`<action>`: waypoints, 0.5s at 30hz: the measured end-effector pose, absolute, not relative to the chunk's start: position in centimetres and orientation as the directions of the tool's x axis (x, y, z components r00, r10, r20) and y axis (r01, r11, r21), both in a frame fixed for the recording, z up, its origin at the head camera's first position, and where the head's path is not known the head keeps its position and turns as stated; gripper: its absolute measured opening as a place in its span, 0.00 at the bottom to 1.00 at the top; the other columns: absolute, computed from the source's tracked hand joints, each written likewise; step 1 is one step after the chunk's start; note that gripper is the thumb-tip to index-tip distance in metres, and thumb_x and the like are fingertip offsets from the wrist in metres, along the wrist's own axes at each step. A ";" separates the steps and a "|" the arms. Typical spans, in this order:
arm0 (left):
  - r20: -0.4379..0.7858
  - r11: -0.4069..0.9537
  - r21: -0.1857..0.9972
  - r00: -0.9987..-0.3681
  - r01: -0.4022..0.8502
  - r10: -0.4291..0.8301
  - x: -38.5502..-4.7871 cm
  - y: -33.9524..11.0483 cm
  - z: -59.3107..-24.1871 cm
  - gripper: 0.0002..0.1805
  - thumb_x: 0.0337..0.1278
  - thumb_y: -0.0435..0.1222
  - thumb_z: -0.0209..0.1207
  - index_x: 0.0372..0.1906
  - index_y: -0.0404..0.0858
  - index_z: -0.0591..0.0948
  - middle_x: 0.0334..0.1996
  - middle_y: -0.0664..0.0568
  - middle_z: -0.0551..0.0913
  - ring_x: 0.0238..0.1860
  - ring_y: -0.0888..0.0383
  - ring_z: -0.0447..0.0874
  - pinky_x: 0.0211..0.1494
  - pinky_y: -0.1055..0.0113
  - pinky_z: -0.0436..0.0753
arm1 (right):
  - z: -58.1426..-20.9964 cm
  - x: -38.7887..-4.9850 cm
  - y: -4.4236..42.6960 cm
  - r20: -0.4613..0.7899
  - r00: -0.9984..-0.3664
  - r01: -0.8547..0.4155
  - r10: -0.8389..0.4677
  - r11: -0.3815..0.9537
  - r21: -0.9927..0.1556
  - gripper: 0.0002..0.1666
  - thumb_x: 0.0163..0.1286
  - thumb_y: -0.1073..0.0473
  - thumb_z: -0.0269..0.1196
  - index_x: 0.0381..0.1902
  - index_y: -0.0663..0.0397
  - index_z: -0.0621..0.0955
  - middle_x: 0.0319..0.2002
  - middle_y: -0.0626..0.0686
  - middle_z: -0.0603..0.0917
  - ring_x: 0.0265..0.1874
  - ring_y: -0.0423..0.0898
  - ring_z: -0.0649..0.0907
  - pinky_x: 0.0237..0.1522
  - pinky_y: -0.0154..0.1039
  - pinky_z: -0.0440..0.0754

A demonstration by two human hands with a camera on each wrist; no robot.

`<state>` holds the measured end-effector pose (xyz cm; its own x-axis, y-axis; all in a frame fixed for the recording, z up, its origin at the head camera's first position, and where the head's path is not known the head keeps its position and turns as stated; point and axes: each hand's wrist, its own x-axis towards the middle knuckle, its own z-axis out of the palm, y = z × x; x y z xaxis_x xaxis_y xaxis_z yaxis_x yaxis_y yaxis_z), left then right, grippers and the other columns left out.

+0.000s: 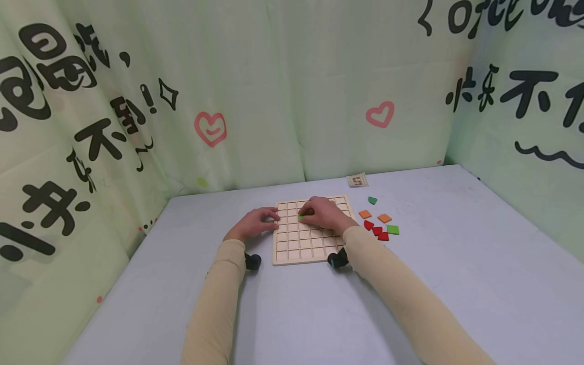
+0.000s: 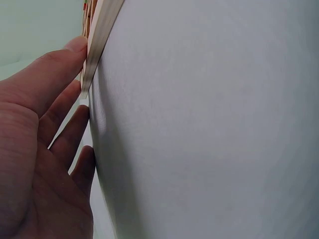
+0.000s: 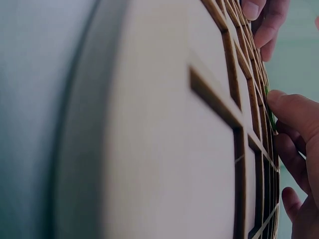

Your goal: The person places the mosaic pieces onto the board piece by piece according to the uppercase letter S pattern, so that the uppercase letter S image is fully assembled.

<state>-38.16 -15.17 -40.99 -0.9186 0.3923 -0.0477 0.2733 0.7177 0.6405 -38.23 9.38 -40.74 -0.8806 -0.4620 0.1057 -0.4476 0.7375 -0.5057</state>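
Note:
A wooden grid board (image 1: 292, 255) with square cells lies on the table. My right hand (image 1: 325, 215) is over its upper middle, pinching a small green tile (image 1: 300, 217) between thumb and fingers. That tile (image 3: 270, 112) shows as a thin green edge against the grid in the right wrist view, mostly hidden by the fingers. At the board's left edge rests my left hand (image 1: 256, 223). In the left wrist view, the left thumb (image 2: 55, 69) touches the board's side edge (image 2: 99, 42), with the other fingers loosely extended beside it.
Right of the board lie loose tiles: a dark green one (image 1: 372, 200), orange ones (image 1: 385, 218), several red ones (image 1: 377, 231) and a light green square (image 1: 393, 230). A small printed card (image 1: 358, 180) lies near the table's back edge. A printed curtain (image 1: 283, 91) hangs behind the table.

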 end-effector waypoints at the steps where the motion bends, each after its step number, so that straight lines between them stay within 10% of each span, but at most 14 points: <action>1: -0.046 0.718 0.639 -0.919 0.275 0.393 -38.2 -15.2 -41.0 0.13 0.60 0.39 0.64 0.48 0.41 0.84 0.68 0.51 0.71 0.73 0.49 0.58 0.74 0.52 0.57 | -40.7 -38.2 9.4 0.108 -0.881 -0.448 -0.462 0.736 -0.508 0.13 0.68 0.54 0.65 0.47 0.52 0.86 0.42 0.49 0.82 0.45 0.47 0.79 0.52 0.45 0.76; 15: -0.048 0.716 0.644 -0.919 0.270 0.390 -38.1 -15.1 -40.9 0.13 0.61 0.40 0.64 0.48 0.41 0.84 0.68 0.50 0.71 0.73 0.48 0.58 0.74 0.51 0.57 | -40.6 -38.2 9.3 0.103 -0.871 -0.463 -0.480 0.736 -0.494 0.13 0.68 0.55 0.65 0.47 0.52 0.86 0.44 0.49 0.83 0.48 0.48 0.79 0.56 0.50 0.72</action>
